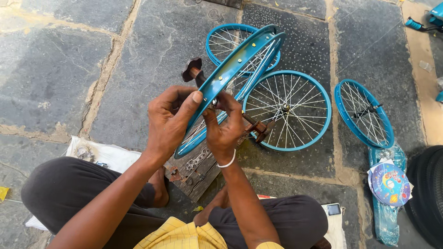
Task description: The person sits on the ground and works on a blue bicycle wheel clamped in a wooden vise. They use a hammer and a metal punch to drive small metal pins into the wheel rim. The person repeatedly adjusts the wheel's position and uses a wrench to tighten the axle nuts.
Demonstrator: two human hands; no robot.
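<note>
A blue spoked wheel rim (230, 69) stands on edge over a wooden block (196, 168), above the person's lap. The left hand (170, 121) curls its fingers around the rim, thumb pressed flat on it; the right hand (224, 129) pinches something small at the rim. Three more blue wheels (288, 110) lie on the stone floor (138, 46) beyond.

Blue spoked wheel rim (233, 64), held on edge above a stone floor (138, 41): left hand (170, 121) and right hand (224, 130) both grip its lower part, thumbs on the rim, a rusty axle (194, 71) passing through it. Three more blue spoked wheels lie flat beyond: one (287, 110) just beside, one (221, 39) behind, one (364, 113) apart. Worn wooden block (194, 168) under the hands; black tyre (427, 193) at far right.
</note>
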